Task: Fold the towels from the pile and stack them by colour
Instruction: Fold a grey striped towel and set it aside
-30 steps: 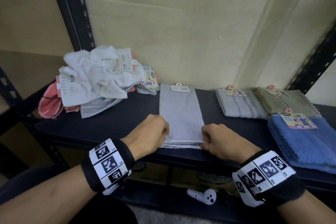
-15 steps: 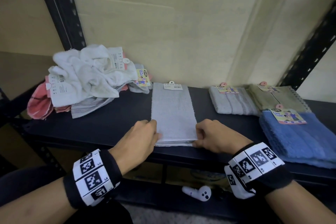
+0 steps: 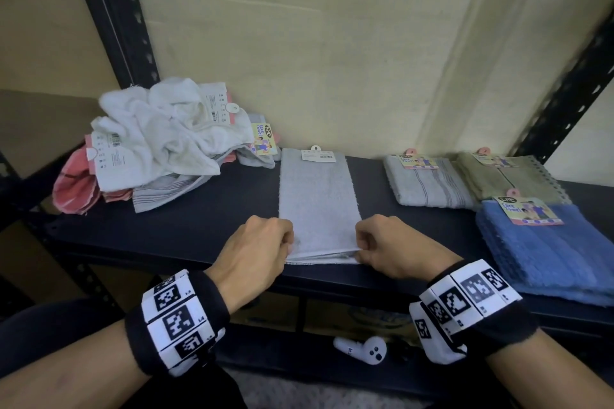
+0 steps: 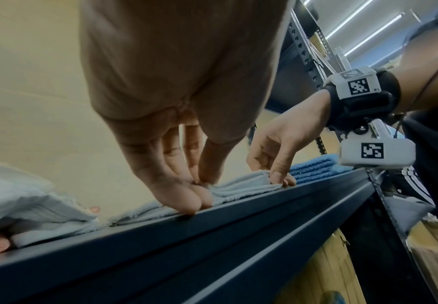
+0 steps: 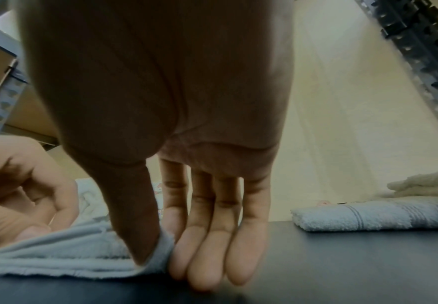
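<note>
From my remote seat I see a dark metal shelf (image 3: pixel 199 226) against a pale yellow wall (image 3: pixel 332 43). A black perforated upright (image 3: pixel 113 10) rises at the shelf's left rear, another upright (image 3: pixel 571 76) at its right rear. Below the shelf's front edge lies a white game controller (image 3: pixel 363 349) on a lower level, with brown cardboard boxes (image 3: pixel 272 309) behind it. In the left wrist view, ceiling strip lights (image 4: pixel 363 22) glow far above the shelf.

My left hand (image 3: pixel 257 247) and right hand (image 3: pixel 387 244) have now lifted the near corners of the grey towel (image 3: pixel 317 206), its layers parting off the shelf (image 3: pixel 199 226).
</note>
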